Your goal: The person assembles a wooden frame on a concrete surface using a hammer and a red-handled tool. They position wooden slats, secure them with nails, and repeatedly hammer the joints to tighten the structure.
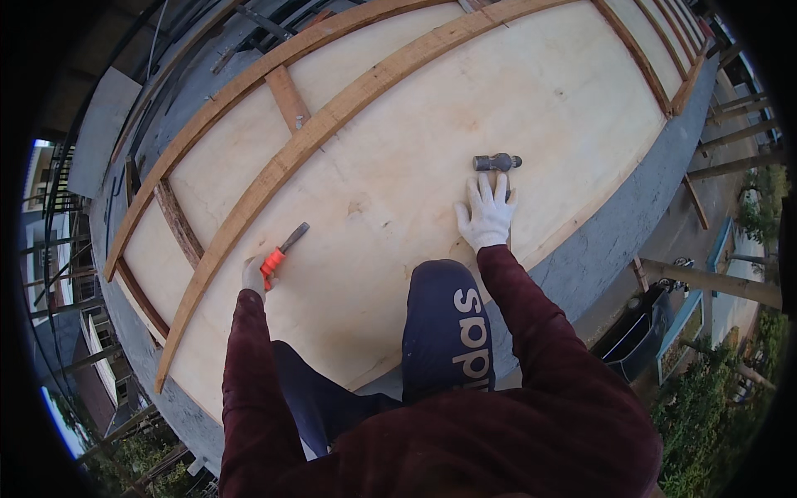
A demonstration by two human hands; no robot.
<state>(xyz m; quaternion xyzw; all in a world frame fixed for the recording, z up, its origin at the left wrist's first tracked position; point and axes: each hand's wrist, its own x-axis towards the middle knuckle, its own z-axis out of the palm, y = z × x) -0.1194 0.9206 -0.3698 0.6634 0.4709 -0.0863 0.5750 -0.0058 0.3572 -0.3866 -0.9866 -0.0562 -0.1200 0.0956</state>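
My left hand (252, 275), in a white glove, is closed around the orange handle of a chisel (283, 251). The chisel's metal blade points up and to the right, over a pale plywood panel (390, 191). My right hand (487, 214), also gloved in white, lies over the handle of a ball-peen hammer (496, 162) with its fingers stretched out and apart. The dark hammer head shows just beyond the fingertips, while most of the handle is hidden beneath the hand.
Curved wooden rails (357, 112) and short crosspieces (289, 98) frame the panel. Grey concrete (618, 199) borders it, with a drop to the ground on the right. Wooden poles (714, 285) stick out there, near a dark vehicle (635, 332). Metal lengths lie at the far left.
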